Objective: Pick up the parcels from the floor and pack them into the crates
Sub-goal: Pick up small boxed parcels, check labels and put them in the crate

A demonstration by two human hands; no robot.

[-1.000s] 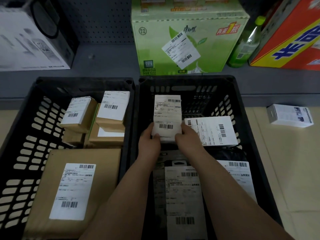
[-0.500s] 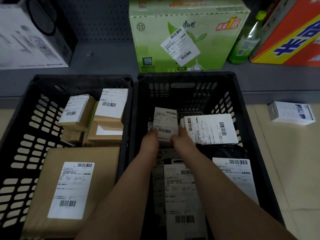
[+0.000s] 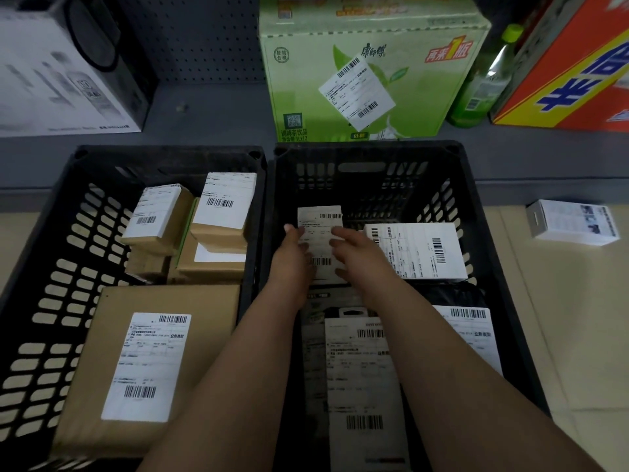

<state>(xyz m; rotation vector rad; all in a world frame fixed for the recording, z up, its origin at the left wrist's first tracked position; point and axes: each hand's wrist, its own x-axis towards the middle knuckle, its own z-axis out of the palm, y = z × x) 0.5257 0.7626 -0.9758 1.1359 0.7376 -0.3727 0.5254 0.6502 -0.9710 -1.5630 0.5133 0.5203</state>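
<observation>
**Step in hand:** seating a small labelled parcel (image 3: 319, 218) in the right-hand black crate (image 3: 367, 152).

**Position:** The parcel lies label-up near the crate's middle. It is just beside a white labelled box (image 3: 420, 250) and beyond a long flat parcel (image 3: 362, 369). Whether it already sits on the crate bottom cannot be told.

**Hands:**
- The left hand (image 3: 292, 260) grips the parcel's left edge, fingers curled against it.
- The right hand (image 3: 360, 250) rests spread, fairly straight fingers (image 3: 335, 232) on the label without clasping.

**Recommended:**
1. Lower the parcel flat, with the barcode upward.
2. Slide it against the white box so that no gap is wasted.
3. Release the left hand only when the parcel sits steady.
4. Avoid trapping fingers between parcel and box.

**Next:** One white carton (image 3: 575, 223) lies on the floor (image 3: 578, 335) to the right of the crate and is probably the next item.
</observation>
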